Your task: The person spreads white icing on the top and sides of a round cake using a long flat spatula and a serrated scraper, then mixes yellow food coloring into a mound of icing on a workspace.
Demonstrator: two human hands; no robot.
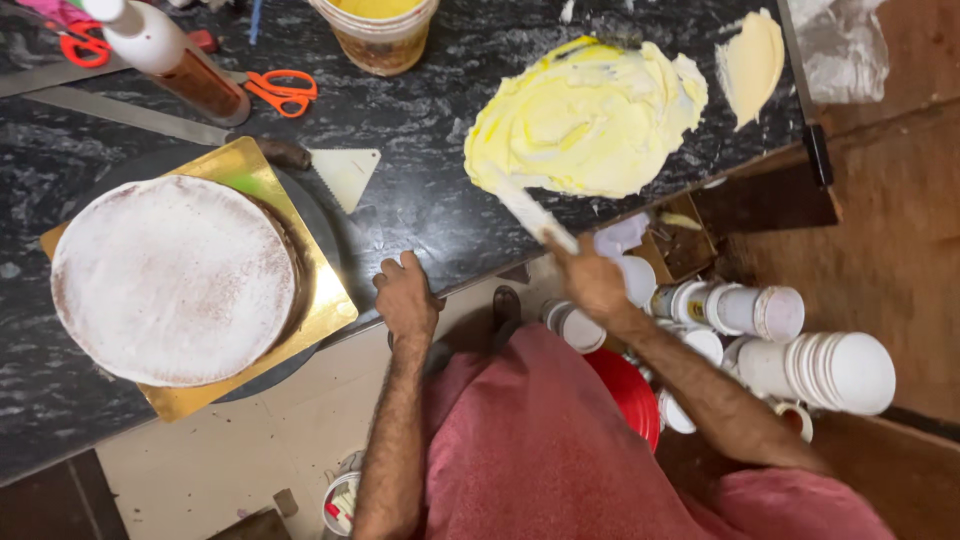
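Landmark: the yellow cream mound, spread flat on the dark marbled counter.
My right hand: just below the mound, off the counter edge, fingers wrapped tight around the handle of the palette knife.
Palette knife: blade smeared white, its tip touching the lower left edge of the mound.
My left hand: lower left of the mound, resting on the counter edge, fingers curled loosely, holding nothing.
Cake: far left of the mound, round, pale dusted top, on a gold square board over a dark turntable.
Scraper: left of the mound, pale, triangular, flat on the counter beside the board.
Orange scissors: upper left of the mound, lying near a squeeze bottle.
Tub: just left of the mound's top, yellow contents.
Small cream smear: right of the mound, apart from it.
White cups: below and right of the mound, stacked on their sides below counter level.
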